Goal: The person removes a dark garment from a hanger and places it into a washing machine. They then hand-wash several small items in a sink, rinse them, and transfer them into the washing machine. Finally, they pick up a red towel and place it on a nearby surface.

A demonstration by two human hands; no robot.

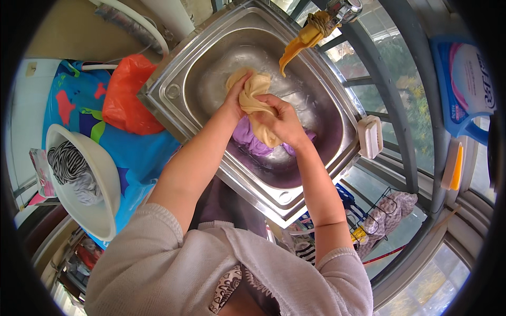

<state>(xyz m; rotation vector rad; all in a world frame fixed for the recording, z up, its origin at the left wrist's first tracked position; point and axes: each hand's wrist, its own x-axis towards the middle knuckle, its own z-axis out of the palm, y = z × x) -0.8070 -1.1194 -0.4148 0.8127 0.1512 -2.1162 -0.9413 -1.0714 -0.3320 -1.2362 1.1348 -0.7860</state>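
Note:
A bunched, twisted piece of pale yellow cloth (pixel 256 90) is gripped between my two hands over a stainless steel sink (pixel 205 59). My left hand (pixel 238 94) holds its upper left part. Lower and to the right, my right hand (pixel 281 118) has its fingers wrapped around the cloth's middle. Beneath the hands, a purple cloth (pixel 251 138) lies crumpled in the basin, partly hidden by the yellow cloth and my right hand. Above the basin's far right side hangs a yellow strip (pixel 304 39) tied around the metal tap (pixel 346 10).
At the left, a white plastic basin (pixel 112 177) holds striped and grey fabric (pixel 75 170) on a blue patterned cover (pixel 146 154). A red plastic bag (pixel 130 98) sits beside the sink. Soap in a dish (pixel 369 136), a brush (pixel 452 166) and a blue detergent bottle (pixel 446 87) are at the right.

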